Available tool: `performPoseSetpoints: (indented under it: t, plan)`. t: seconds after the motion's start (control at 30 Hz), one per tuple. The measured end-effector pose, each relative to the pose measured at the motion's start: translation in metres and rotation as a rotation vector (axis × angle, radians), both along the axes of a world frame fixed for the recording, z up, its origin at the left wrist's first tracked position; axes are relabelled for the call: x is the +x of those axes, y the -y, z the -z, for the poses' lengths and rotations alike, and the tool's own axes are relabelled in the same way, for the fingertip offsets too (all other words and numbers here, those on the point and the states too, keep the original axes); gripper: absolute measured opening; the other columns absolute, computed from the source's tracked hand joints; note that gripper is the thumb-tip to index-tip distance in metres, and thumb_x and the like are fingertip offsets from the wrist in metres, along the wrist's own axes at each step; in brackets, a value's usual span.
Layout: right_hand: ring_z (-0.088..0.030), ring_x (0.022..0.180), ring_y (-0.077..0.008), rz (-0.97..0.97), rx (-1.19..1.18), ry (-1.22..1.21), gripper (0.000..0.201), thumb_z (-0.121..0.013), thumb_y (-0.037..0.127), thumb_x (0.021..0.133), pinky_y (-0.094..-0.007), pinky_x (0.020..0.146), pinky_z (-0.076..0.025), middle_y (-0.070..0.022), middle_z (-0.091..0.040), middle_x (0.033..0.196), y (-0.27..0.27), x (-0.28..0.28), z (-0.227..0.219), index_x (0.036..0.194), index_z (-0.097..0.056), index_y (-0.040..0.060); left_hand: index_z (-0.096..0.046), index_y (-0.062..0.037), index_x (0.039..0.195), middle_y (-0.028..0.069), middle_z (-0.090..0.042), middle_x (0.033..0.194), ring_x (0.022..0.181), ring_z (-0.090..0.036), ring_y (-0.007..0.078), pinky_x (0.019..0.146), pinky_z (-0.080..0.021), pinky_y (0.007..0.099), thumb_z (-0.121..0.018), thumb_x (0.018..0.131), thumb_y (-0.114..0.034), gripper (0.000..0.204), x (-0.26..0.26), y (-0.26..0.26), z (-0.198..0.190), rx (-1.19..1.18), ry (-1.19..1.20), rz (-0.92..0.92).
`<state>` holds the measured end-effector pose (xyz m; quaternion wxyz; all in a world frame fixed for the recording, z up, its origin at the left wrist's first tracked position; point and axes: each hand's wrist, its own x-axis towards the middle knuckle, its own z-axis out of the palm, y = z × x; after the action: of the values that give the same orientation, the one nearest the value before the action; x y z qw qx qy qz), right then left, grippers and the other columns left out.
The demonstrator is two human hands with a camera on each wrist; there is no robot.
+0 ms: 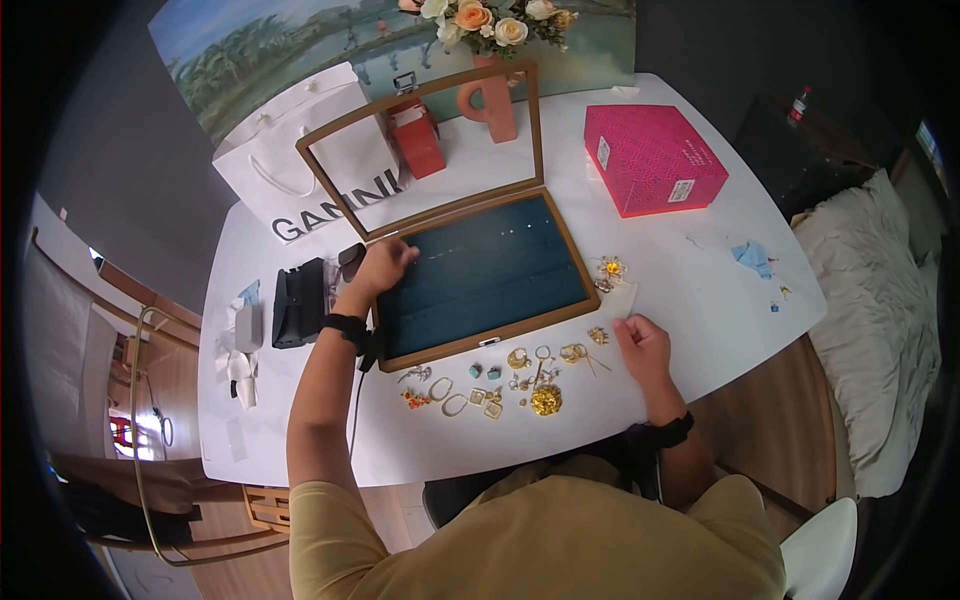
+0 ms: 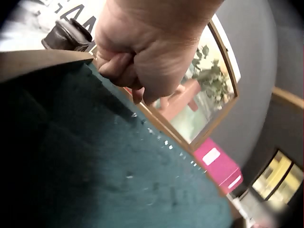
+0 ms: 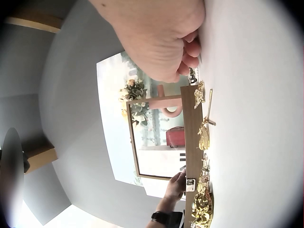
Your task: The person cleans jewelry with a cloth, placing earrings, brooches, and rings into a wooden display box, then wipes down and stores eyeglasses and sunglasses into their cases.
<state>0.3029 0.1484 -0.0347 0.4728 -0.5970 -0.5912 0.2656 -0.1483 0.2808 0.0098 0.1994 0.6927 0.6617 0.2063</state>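
Note:
My left hand [image 1: 388, 266] is at the back left corner of a wooden display case [image 1: 490, 343], its fingers curled down at the blue-green lining [image 1: 480, 285]. In the left wrist view this hand [image 2: 147, 52] hides its own fingertips; I cannot tell whether they pinch something small. Small sparkling pieces [image 2: 167, 144] run in a line along the lining's back edge. The case's glazed lid [image 1: 541, 120] stands raised. My right hand [image 1: 645, 350] rests on the table at the case's right, fingers loosely curled, thumb right at a cream cloth-like piece [image 1: 620, 299].
Gold jewellery, including a large round gold piece [image 1: 546, 400], lies along the case's front. A black case [image 1: 300, 303] and a white paper bag [image 1: 300, 150] stand left. A pink box [image 1: 655, 160] is at the back right, a flower vase [image 1: 497, 105] behind the lid.

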Motion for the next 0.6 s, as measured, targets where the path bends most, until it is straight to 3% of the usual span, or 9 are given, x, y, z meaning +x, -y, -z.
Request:
performPoseSetpoints:
  t: [0.03, 0.07, 0.17, 0.27, 0.37, 0.47, 0.57, 0.6]
  plan:
    - [-0.042, 0.05, -0.002, -0.001, -0.001, -0.002, 0.029, -0.068, 0.016, 0.089, -0.0219, 0.047, -0.036, 0.0036, -0.05, 0.054, 0.0, 0.0, 0.0, 0.067, -0.055, 0.0021, -0.065, 0.0012, 0.095, 0.015, -0.064, 0.076, 0.074, -0.064, 0.0261, 0.068, -0.05, 0.0354, -0.071, 0.085, -0.029, 0.033, 0.005, 0.006, -0.004, 0.066, -0.119, 0.118]
    - [-0.042, 0.05, -0.002, 0.0, 0.001, -0.002, 0.029, -0.068, 0.016, 0.089, -0.0218, 0.047, -0.036, 0.0035, -0.05, 0.054, 0.0, 0.0, 0.0, 0.067, -0.055, 0.002, -0.065, 0.0008, 0.096, 0.0088, -0.06, 0.068, 0.066, -0.058, 0.0169, 0.063, -0.048, 0.0315, -0.078, 0.079, -0.026, 0.034, 0.009, 0.009, -0.008, 0.045, -0.109, 0.124]
    - [-0.042, 0.05, -0.002, -0.002, 0.008, -0.005, 0.028, -0.068, 0.015, 0.089, -0.0216, 0.047, -0.036, 0.0034, -0.05, 0.054, 0.0, -0.001, 0.001, 0.067, -0.055, 0.0019, -0.067, -0.0013, 0.094, 0.0147, -0.066, 0.076, 0.073, -0.065, 0.0262, 0.069, -0.05, 0.0345, -0.076, 0.081, -0.025, 0.028, 0.001, 0.003, -0.006, -0.014, -0.045, 0.129]
    - [-0.042, 0.05, -0.0019, -0.006, 0.014, -0.009, 0.028, -0.068, 0.015, 0.089, -0.0214, 0.047, -0.036, 0.0033, -0.051, 0.054, -0.001, 0.0, 0.002, 0.067, -0.055, 0.0018, -0.066, -0.0023, 0.093, 0.0148, -0.066, 0.078, 0.074, -0.064, 0.0256, 0.069, -0.05, 0.0345, -0.072, 0.084, -0.022, 0.022, 0.0, -0.001, -0.003, -0.039, -0.023, 0.156]
    - [-0.042, 0.05, -0.0017, -0.003, 0.012, -0.002, 0.028, -0.068, 0.015, 0.089, -0.0212, 0.047, -0.036, 0.0034, -0.05, 0.054, -0.001, 0.001, 0.003, 0.067, -0.056, 0.002, -0.065, -0.0012, 0.092, 0.015, -0.065, 0.078, 0.073, -0.063, 0.0224, 0.068, -0.049, 0.0345, -0.063, 0.09, -0.02, 0.019, -0.01, -0.01, 0.019, 0.198, -0.058, 0.135]
    - [-0.044, 0.049, -0.0039, 0.003, 0.007, -0.001, 0.027, -0.068, 0.016, 0.088, -0.0227, 0.047, -0.037, 0.0018, -0.052, 0.054, -0.002, 0.002, 0.007, 0.068, -0.056, 0.0025, -0.063, -0.0002, 0.091, 0.0139, -0.065, 0.077, 0.073, -0.063, 0.0225, 0.069, -0.05, 0.0363, -0.054, 0.094, -0.018, 0.02, -0.015, -0.025, 0.033, 0.265, 0.155, -0.097]
    - [-0.048, 0.047, -0.0087, 0.003, -0.006, -0.008, 0.026, -0.07, 0.019, 0.086, -0.0259, 0.047, -0.039, -0.002, -0.055, 0.054, -0.002, 0.003, 0.009, 0.068, -0.058, 0.0032, -0.063, 0.0004, 0.092, 0.0125, -0.065, 0.077, 0.073, -0.063, 0.0217, 0.068, -0.049, 0.035, -0.051, 0.095, -0.016, 0.021, -0.018, -0.035, 0.029, -0.314, 1.185, -0.317]
    - [-0.048, 0.047, -0.0089, 0.0, -0.001, -0.003, 0.027, -0.069, 0.019, 0.086, -0.0259, 0.047, -0.039, -0.0021, -0.055, 0.054, -0.002, 0.003, 0.008, 0.068, -0.058, 0.0032, -0.063, 0.0003, 0.092, 0.0119, -0.065, 0.076, 0.073, -0.063, 0.0211, 0.067, -0.049, 0.0343, -0.051, 0.094, -0.016, 0.02, -0.02, -0.038, 0.028, -0.365, 1.207, -0.296]
